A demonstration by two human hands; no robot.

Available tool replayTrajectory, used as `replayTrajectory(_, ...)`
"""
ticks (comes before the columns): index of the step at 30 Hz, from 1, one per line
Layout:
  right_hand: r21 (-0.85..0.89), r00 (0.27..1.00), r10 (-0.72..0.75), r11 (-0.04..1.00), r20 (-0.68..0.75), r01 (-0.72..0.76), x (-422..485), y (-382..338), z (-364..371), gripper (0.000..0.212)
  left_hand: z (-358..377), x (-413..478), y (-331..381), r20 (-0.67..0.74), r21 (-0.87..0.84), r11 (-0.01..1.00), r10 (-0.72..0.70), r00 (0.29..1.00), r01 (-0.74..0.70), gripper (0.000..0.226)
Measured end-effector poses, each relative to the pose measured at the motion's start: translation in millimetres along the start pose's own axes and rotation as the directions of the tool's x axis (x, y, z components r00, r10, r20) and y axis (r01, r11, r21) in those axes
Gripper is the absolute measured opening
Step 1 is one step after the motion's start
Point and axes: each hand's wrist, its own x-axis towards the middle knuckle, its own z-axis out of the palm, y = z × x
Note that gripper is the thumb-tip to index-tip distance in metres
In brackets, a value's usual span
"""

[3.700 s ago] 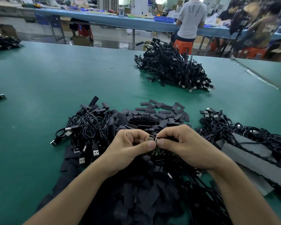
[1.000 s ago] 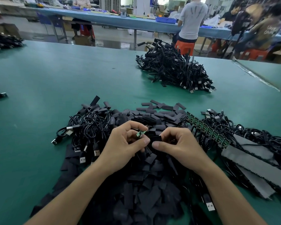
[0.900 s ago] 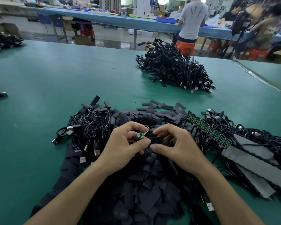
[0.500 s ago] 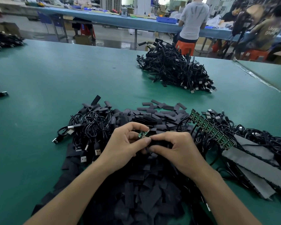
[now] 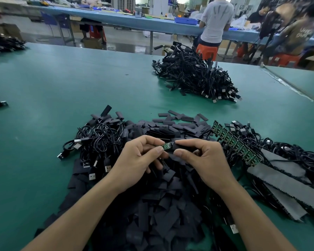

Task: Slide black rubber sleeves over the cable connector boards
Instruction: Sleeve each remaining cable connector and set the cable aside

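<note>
**Board and sleeve pinched end to end above the sleeve pile**

A small green board (image 5: 166, 146) is pinched between thumb and forefinger of the left hand (image 5: 140, 160). A black sleeve (image 5: 181, 146) is pinched the same way by the right hand (image 5: 201, 160), with its end met by the board's right end; any overlap cannot be told. Both are held just above the sleeve pile (image 5: 161, 205), over its far half. A cable bundle (image 5: 98, 140) is seen left of the pile, a strip of boards (image 5: 236, 142) right of it, and a cable heap (image 5: 194, 77) well beyond it.

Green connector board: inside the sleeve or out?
Mostly out: the green board shows bare between the left hand and the black sleeve pinched by the right hand.
</note>
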Motion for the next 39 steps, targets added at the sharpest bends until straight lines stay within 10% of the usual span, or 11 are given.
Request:
replayTrajectory(11, -0.372, 0.993, 0.056, 0.924, -0.104, -0.091, 1.8, 9.5, -3.6, 0.014, 2.8, 0.8, -2.7, -0.172, -0.064, 0.997, 0.03, 0.985, -0.042, 0.012)
replayTrajectory(21, -0.69, 0.992, 0.093, 0.724, 0.087, -0.008, 1.5, 4.8, 1.7, 0.03, 1.5, 3.1, -5.2, -0.193, -0.081, 0.996, 0.014, 0.981, -0.03, 0.011)
replayTrajectory(39, -0.405, 0.99, 0.145, 0.905, 0.0, -0.132, 3.8, 5.6, -1.3, 0.022, -0.4, 2.3, -4.9, -0.155, -0.056, 0.997, 0.048, 0.987, -0.057, 0.02)
